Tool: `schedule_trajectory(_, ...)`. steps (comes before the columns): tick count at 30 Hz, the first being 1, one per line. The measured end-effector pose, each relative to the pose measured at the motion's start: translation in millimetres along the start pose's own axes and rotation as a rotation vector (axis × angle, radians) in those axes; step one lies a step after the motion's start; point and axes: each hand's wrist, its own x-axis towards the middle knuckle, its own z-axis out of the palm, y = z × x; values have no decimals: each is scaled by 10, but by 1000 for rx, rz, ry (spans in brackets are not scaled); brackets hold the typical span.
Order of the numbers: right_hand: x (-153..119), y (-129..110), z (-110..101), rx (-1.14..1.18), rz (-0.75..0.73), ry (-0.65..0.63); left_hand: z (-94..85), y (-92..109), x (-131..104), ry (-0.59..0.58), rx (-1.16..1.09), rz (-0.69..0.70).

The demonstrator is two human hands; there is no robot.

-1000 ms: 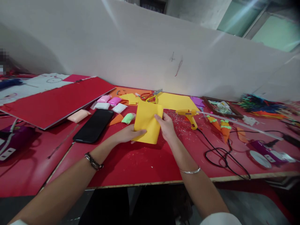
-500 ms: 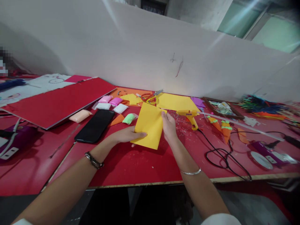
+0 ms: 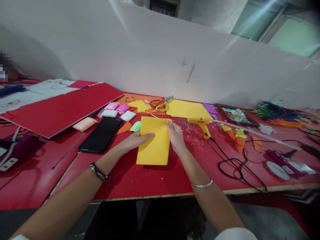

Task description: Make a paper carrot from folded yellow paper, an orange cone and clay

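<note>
A yellow sheet of paper [image 3: 155, 146] is held up over the red table, roughly upright in front of me. My left hand [image 3: 136, 139] grips its left edge, thumb across the front and the other fingers hidden behind. At the upper right corner, my right hand [image 3: 176, 136] pinches the same sheet between thumb and fingers. Behind its left edge sits a green clay packet [image 3: 135, 126], partly covered by the sheet. Left of that lie an orange paper scrap [image 3: 124, 128] and a black phone [image 3: 101, 135].
A yellow glue gun [image 3: 202, 125] rests to the right, its black cord looped on the table. Scissors [image 3: 161, 104] and a larger yellow sheet [image 3: 187, 108] lie behind. Small orange cones [image 3: 240, 140] and a purple power strip [image 3: 281, 163] are farther right. A red board [image 3: 67, 108] leans at left.
The yellow sheet has turned from a tilt to nearly straight and come slightly lower and left. My left hand has slid up its left edge, and the sheet now covers part of the green packet.
</note>
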Motion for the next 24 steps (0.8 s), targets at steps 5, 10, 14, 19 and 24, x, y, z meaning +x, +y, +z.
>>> schedule_trajectory(5,4,18,-16,-51,13,-3,20,1,7,45,-28,11)
schedule_trajectory(10,19,32,-28,-135,23,-40,-6,-6,43,98,-40,49)
schedule_trajectory(14,14,21,-37,-175,8,-78,-30,-20,73,117,-38,85)
schedule_trajectory(19,10,17,-60,-235,-33,-92,-55,-63,111,108,-12,112)
schedule_trajectory(24,20,11,-87,-257,-5,-168,-72,-60,123,137,47,169)
